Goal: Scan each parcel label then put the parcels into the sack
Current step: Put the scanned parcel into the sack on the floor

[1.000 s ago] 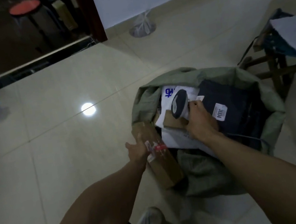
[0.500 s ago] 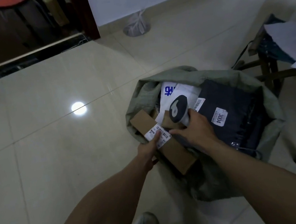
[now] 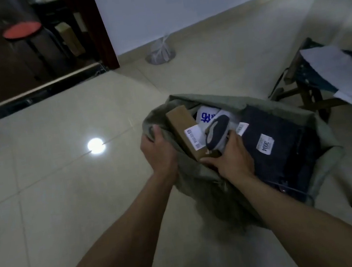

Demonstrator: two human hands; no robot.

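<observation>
- A long brown box point(image 3: 180, 123) is seen at the centre of the frame. A white label point(image 3: 194, 136) is stuck across its upper face, and the print is too small to be read.
- The box is laid slantwise in the left side of the sack's mouth, with its far end raised at the rim and its near end lower.
- The sack point(image 3: 198, 175), of grey-green cloth, is stood open on the tiled floor, right of centre.
- The sack's rim is gripped by the left hand point(image 3: 159, 155), just left of the box. Its fingers are curled over the cloth and kept apart from the box.
- A scanner point(image 3: 216, 131) is held in the right hand point(image 3: 233, 161), with the fingers closed round its handle. Its dark head is set just right of the label.
- The near end of the box is touched by the right thumb.
- A white parcel point(image 3: 207, 115) with blue print and a dark parcel point(image 3: 281, 124) marked 3004 are seen inside the sack, behind and right of the scanner.
- A stool point(image 3: 21, 31) is seen at the upper left and a chair point(image 3: 311, 84) at the right edge.
</observation>
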